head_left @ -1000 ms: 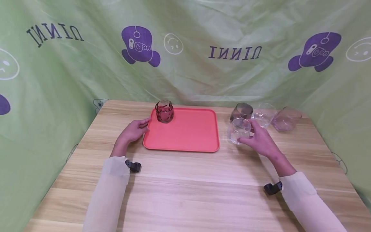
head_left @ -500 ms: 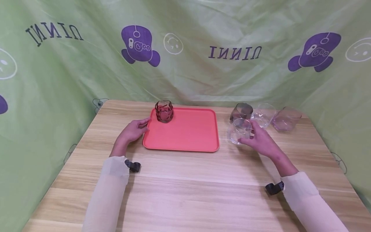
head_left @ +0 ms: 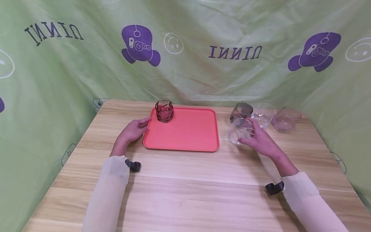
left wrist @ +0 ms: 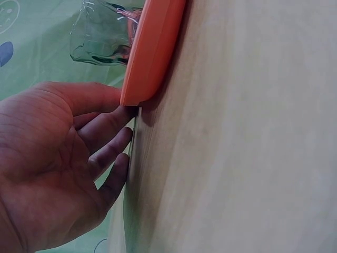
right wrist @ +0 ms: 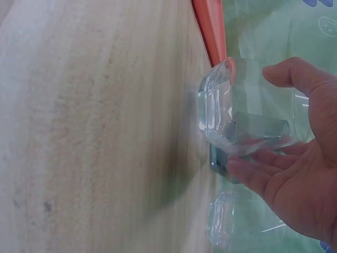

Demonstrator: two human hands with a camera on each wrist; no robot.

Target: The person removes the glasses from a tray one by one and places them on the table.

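My right hand holds a clear glass upright just right of the tray, thumb on the near side and fingers on the far side. The right wrist view shows the fingers through and beside this glass. At the tray's left edge, my left hand touches the rim with thumb and fingertips; its fingers are fairly straight and reach down to the table. The red tray lies flat. A dark wavy glass stands in its back left corner.
Behind the clear glass stands a smoky grey glass. To its right are another clear glass and a pinkish glass. All rest on the wooden table, with a green curtain behind it.
Almost nothing moves. The right hand and forearm shift very slightly to the right, while the left hand stays at the tray's edge.
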